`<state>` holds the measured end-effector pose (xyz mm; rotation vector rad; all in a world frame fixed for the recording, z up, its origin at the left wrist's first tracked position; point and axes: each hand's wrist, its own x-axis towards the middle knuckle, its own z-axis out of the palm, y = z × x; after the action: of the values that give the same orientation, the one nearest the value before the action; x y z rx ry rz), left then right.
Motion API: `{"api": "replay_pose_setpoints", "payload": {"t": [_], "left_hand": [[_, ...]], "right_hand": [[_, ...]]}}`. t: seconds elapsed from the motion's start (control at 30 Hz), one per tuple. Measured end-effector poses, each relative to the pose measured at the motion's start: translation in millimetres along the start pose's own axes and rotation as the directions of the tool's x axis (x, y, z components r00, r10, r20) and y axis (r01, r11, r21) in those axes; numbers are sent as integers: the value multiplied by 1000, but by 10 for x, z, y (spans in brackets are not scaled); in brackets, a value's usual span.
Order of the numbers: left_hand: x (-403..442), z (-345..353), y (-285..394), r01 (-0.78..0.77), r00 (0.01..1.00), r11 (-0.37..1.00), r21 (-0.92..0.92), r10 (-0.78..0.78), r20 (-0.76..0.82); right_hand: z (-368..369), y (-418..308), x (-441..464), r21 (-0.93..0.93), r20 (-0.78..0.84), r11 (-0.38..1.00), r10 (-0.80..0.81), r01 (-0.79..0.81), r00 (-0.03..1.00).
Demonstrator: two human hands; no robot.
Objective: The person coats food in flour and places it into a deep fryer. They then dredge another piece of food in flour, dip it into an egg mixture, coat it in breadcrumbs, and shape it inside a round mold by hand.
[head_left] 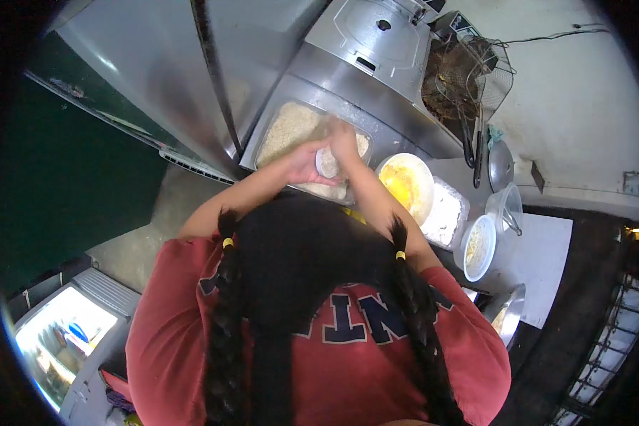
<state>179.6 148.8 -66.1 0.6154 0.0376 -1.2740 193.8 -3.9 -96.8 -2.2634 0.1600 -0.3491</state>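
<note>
A clear rectangular tray [264, 150] of pale crumbs [292, 126] lies on the metal counter. Over its right part, my left hand [306, 165] is wrapped round a small white-rimmed cup [327, 162] with crumbs in it. My right hand [341, 138] is beside the cup's upper side, over the crumbs; its fingers are blurred and partly hidden, so whether they hold anything is unclear. To the right of the tray stands a white bowl [424, 175] with yellow egg-like liquid.
Right of the bowl are a container of white powder [444, 213], a white bowl with pale bits [478, 248] and a clear tub [504, 206]. A metal fryer [366, 35] and wire baskets [468, 67] stand behind. A fridge-like metal door [156, 57] is at left.
</note>
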Motion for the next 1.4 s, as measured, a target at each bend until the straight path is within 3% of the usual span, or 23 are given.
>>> {"api": "replay_pose_setpoints", "payload": {"t": [0.07,0.2,0.27,0.3,0.37,0.4,0.47,0.5,0.57,0.7,0.77,0.8,0.87,0.9,0.97,1.0,1.07,1.2,1.27,1.4], "left_hand": [[18,-19,14,-9,998,1000,11,8,68],[65,-131,38,40,999,999,32,-40,3],[81,-187,41,98,988,995,16,-99,119],[73,-178,33,99,988,995,15,-100,119],[16,-132,19,100,977,993,-55,-87,196],[-7,-86,15,98,978,994,-58,-85,193],[-35,29,29,33,999,992,-122,-31,21],[-28,21,27,33,999,992,-121,-31,22],[-19,-9,17,50,998,999,17,-50,32],[51,-132,21,57,997,998,-13,-56,48],[25,-143,31,78,993,993,94,-86,79],[38,-190,27,83,993,992,95,-91,81],[93,-302,18,69,906,997,-26,-52,421],[29,-179,27,68,906,997,-27,-51,421],[-174,180,57,20,1000,997,-72,-19,19],[-121,119,15,17,1000,997,-73,-16,18],[45,-55,-86,18,999,998,-54,-20,-33],[25,-120,21,38,999,998,43,-37,-20],[126,-321,49,145,964,984,105,-164,211],[30,-208,74,170,920,985,30,-170,353]], "right_hand": [[-158,-172,96,178,246,902,347,-394,905],[-420,-546,176,79,335,937,297,-341,894],[-403,-617,113,-62,360,992,121,-106,925],[-347,-528,91,-62,360,992,122,-107,925],[-177,-264,43,-53,157,998,-15,23,987],[-157,-324,0,-51,161,998,-16,25,987],[-160,-449,-100,241,3,937,261,-254,965],[-161,-425,-98,241,1,937,261,-253,965],[-187,-374,-76,218,161,901,346,-375,924],[-353,-426,187,222,331,903,285,-368,899],[-383,-497,216,193,416,954,133,-230,899],[-412,-601,182,193,413,953,137,-234,900],[-433,-826,89,-90,365,984,179,-157,914],[-356,-740,61,-90,366,984,178,-156,913],[-151,-423,-19,-13,181,988,156,-156,971],[-126,-381,-34,-13,183,988,153,-153,971],[-98,-323,-57,184,177,958,190,-222,966],[-122,-130,142,159,256,963,174,-218,951],[-240,-320,199,38,377,998,29,-47,926],[-254,-626,20,57,244,986,142,-160,960]]}}
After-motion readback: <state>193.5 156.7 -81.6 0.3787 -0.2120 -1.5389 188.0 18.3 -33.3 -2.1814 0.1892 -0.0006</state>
